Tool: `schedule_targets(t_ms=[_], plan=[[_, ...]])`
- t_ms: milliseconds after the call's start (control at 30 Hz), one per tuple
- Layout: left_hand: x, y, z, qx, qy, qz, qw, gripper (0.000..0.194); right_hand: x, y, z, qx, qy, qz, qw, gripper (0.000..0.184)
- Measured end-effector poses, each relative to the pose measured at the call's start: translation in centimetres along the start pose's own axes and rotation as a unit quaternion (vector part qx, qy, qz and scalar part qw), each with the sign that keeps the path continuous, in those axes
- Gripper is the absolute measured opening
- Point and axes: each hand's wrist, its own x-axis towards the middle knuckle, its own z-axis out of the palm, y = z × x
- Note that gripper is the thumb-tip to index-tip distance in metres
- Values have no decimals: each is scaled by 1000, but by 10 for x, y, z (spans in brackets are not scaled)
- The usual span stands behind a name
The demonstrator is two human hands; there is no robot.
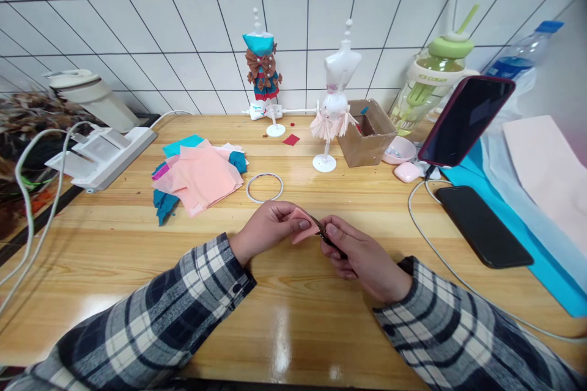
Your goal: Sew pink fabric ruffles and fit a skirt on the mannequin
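Observation:
My left hand pinches a small pink piece of fabric just above the wooden table. My right hand is closed round small dark scissors, whose blades meet the pink piece's right edge. Both sleeves are plaid. Behind the hands lie a white ring and a pile of pink and teal fabric pieces. Two small white mannequin stands are at the back: one dressed in teal with a brown bow, one with a pale pink skirt.
A cardboard box and pink bowl stand right of the mannequins. A propped phone, a flat black phone, its cable, a green-lidded cup and a water bottle fill the right. A white machine sits left.

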Motion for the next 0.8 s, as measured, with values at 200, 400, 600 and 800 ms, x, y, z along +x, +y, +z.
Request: schedule_targets(t_ms=[200,400,600,800], plan=[[0,-1,-1,-3,0,-6,1000,17,1,2,-1,6,-5,-5,1000,31],[0,0,-2,-18,-11,-5,1000,19,0,2,-2,1,-21,-2,1000,30],[-1,0,-2,-2,0,-10,1000,23,-1,0,1,1,-6,-3,1000,33],[-1,1,-1,12,4,-13,1000,25,-2,-2,2,-3,-1,1,1000,35]])
